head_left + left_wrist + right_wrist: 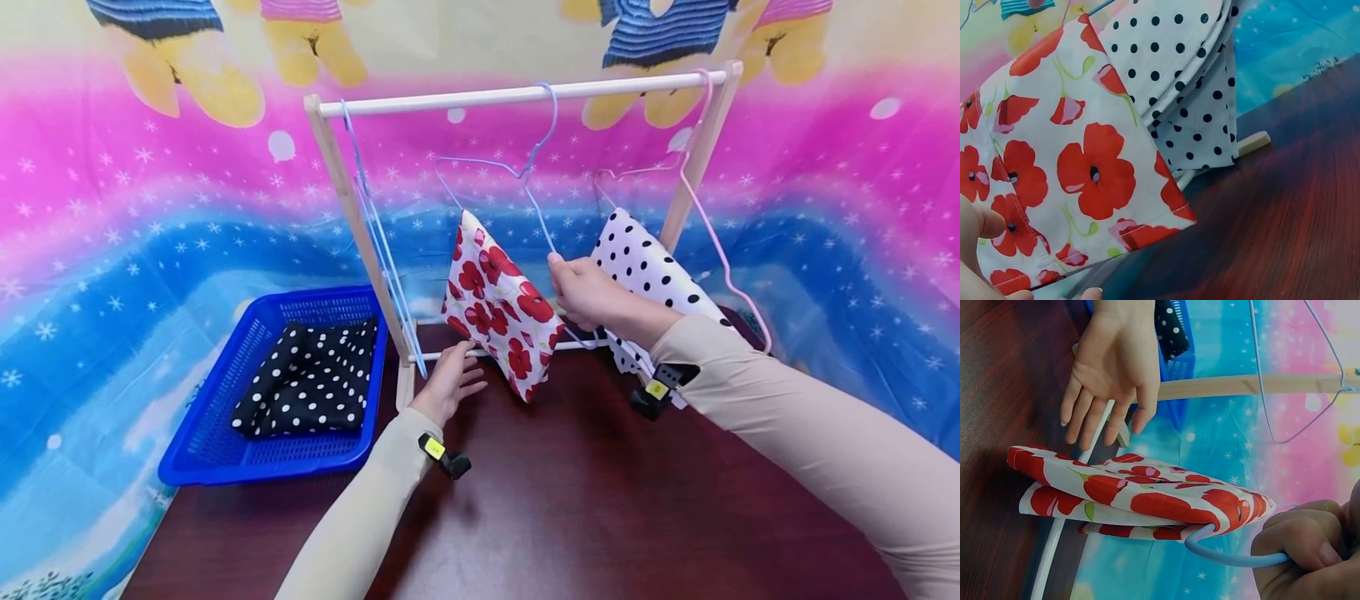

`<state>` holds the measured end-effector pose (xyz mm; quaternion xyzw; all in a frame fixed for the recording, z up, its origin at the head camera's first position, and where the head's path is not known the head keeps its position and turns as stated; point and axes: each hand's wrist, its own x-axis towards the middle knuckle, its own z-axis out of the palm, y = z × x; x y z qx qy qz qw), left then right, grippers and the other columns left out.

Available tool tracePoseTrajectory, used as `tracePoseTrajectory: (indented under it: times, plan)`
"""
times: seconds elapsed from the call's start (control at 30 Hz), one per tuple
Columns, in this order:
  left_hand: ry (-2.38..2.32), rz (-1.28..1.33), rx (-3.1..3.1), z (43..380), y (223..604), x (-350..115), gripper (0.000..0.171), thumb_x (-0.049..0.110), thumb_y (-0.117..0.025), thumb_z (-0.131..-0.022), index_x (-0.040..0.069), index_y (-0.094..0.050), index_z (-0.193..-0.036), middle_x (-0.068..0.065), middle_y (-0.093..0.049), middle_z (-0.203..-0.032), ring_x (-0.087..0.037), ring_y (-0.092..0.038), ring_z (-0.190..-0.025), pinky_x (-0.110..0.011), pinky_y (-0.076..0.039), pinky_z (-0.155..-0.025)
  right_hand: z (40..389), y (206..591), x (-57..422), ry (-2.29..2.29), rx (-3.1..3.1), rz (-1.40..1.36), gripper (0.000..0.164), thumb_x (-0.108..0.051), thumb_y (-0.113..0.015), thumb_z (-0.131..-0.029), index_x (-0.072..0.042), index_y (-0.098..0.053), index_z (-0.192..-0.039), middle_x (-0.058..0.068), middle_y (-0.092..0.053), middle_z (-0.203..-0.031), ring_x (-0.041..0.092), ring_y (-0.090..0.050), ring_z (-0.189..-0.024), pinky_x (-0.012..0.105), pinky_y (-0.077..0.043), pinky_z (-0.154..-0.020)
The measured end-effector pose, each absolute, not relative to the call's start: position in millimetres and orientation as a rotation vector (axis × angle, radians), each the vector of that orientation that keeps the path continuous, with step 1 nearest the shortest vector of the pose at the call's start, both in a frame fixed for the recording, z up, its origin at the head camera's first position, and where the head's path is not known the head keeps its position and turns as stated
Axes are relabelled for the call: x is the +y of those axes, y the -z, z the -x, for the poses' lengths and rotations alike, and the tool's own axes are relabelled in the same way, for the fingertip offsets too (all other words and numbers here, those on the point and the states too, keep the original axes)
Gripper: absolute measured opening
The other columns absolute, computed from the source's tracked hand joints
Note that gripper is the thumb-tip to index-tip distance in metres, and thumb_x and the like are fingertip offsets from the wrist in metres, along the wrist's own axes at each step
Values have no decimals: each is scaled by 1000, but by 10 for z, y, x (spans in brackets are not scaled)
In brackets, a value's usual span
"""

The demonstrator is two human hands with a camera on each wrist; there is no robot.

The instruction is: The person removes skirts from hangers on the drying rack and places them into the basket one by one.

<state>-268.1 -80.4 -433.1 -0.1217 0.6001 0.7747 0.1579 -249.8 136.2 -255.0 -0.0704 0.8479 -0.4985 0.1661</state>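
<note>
Pinching pale-blue wire hanger (537, 212) with its fingers, right hand (588, 292) likely steadies hung red-poppy white cloth (498, 304); left hand (447, 383) just left, fingers loosely spread.

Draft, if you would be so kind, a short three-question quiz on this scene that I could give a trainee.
1. Multiple choice: which hand grips the blue hanger that bears the red-flowered cloth?
A) Left
B) Right
C) Both

2. True or false: the white cloth with black dots hangs on the pink hanger.

3. Short answer: what lies in the blue basket?

Key:
1. B, the right hand.
2. True.
3. A folded black cloth with white dots.
</note>
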Motion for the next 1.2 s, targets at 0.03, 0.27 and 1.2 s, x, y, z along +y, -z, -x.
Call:
tracePoseTrajectory:
  times: [0.03,0.27,1.2]
  plan:
    - [-2222,358,1694,2691,4332,-795,62,36,-48,-103,8,-30,-155,-26,-33,-160,-42,-45,-141,-49,-47,-112,2501,2553,1357,1420,2414,199,58,-51,-20,-109,-13,-32,-67,-6,-27,-49,10,-22,-41,25,-21,-43]
    - [-2270,432,1571,2756,4371,-721,63,34,-48,-102,8,-29,-156,-27,-35,-159,-43,-43,-143,-50,-43,-115,2502,2558,1306,1424,2422,202,58,-50,-21,-110,-13,-32,-66,-6,-28,-49,10,-22,-41,25,-22,-43]
    - [-2450,449,1121,2834,4564,-640,61,35,-43,-101,12,-26,-155,-14,-36,-161,-27,-36,-149,-44,-25,-126,2473,2541,1201,1422,2413,224,59,-49,-20,-110,-12,-33,-67,-5,-26,-49,12,-22,-42,26,-21,-42]
